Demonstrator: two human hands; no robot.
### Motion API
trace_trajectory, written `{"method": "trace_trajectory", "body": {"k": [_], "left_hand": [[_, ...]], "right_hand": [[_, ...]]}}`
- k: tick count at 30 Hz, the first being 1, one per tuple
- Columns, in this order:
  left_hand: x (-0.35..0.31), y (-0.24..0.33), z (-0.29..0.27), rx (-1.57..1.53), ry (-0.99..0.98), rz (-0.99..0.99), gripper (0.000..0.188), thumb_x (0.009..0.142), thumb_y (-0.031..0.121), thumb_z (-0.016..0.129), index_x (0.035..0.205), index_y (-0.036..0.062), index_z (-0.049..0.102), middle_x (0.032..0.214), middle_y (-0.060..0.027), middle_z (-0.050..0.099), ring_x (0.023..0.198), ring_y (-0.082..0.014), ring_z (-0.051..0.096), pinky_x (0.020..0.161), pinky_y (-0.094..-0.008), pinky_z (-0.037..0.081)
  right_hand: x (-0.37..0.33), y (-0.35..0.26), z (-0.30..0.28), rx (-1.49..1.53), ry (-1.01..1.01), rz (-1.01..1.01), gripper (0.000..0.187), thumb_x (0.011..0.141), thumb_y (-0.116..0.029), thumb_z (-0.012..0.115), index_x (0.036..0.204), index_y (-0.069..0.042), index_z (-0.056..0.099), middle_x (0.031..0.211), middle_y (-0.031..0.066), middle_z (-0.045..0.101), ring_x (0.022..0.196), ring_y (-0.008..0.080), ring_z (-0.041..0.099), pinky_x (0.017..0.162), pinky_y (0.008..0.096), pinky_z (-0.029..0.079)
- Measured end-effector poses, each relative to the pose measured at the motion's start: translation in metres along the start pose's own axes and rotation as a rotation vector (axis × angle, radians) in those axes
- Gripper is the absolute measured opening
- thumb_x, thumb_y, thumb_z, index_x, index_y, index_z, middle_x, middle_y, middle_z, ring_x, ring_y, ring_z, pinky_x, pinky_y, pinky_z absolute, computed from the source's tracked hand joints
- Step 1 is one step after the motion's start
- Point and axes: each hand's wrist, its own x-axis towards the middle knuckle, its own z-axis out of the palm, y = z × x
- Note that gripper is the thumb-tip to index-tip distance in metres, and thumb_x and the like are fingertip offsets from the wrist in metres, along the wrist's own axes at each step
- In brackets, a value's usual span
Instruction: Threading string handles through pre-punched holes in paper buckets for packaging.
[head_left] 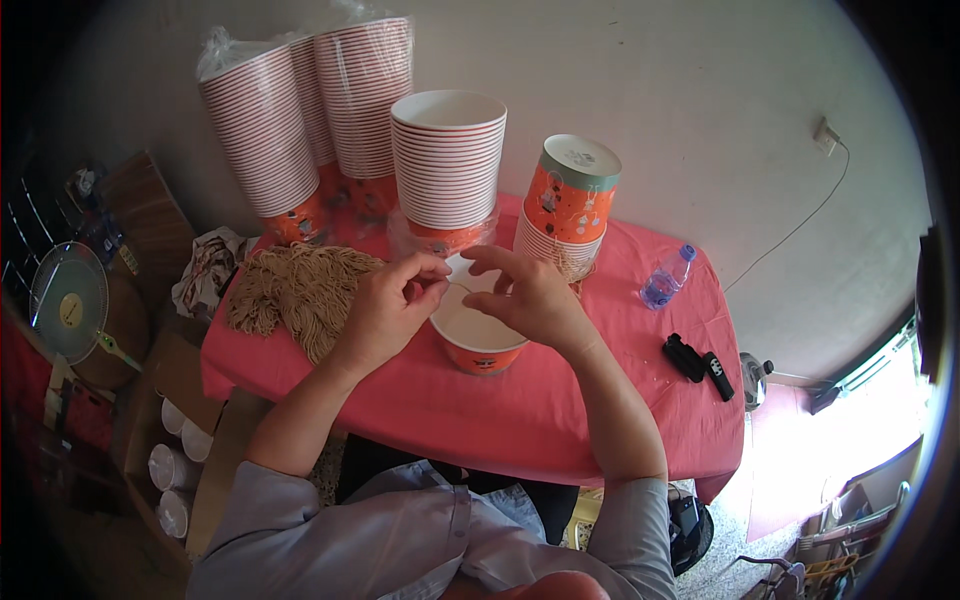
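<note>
An open paper bucket (484, 358), white inside with an orange printed outside, stands upright in front of me near the table's middle. Over its left rim, the thumb and fingers of my left hand (395, 305) are pinched together on a thin tan cord (460, 287). Only a short bit of this cord shows between my hands. My right hand (530, 300) is above the bucket's right side, its thumb and forefinger curved and apart. Beside my left hand lies a pile of tan cords (295, 292).
Tall bucket stacks, some in clear plastic (258, 135), line the back of the red-covered table (420, 415). A shorter stack (448, 165) and upside-down buckets (572, 195) stand beyond my hands. At right are a plastic bottle (668, 277) and black objects (700, 365). A carton of wrapped cups (172, 468) sits lower left.
</note>
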Motion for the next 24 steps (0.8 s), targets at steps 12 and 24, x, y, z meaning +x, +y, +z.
{"method": "trace_trajectory", "body": {"k": [12,24], "left_hand": [[-0.005,-0.003,-0.003,-0.111,0.018,-0.086,0.015,0.098,0.001,0.073,0.112,-0.0001,0.070,0.097,-0.0064,0.079,0.084,-0.0088,0.072,0.071,-0.0269,0.056],[-0.060,-0.017,-0.002,0.072,-0.082,-0.043,0.051,0.091,0.012,0.085,0.137,0.0033,0.065,0.115,-0.0071,0.071,0.079,-0.0093,0.065,0.069,-0.0232,0.052]], "right_hand": [[-0.002,0.013,0.008,0.140,0.008,-0.016,0.014,0.095,-0.007,0.078,0.108,-0.003,0.080,0.087,0.0064,0.079,0.080,0.0097,0.073,0.073,0.0286,0.059],[0.002,0.025,0.010,0.223,-0.221,0.195,0.011,0.094,-0.008,0.074,0.101,0.000,0.075,0.085,0.0034,0.073,0.072,0.0094,0.068,0.066,0.0270,0.055]]}}
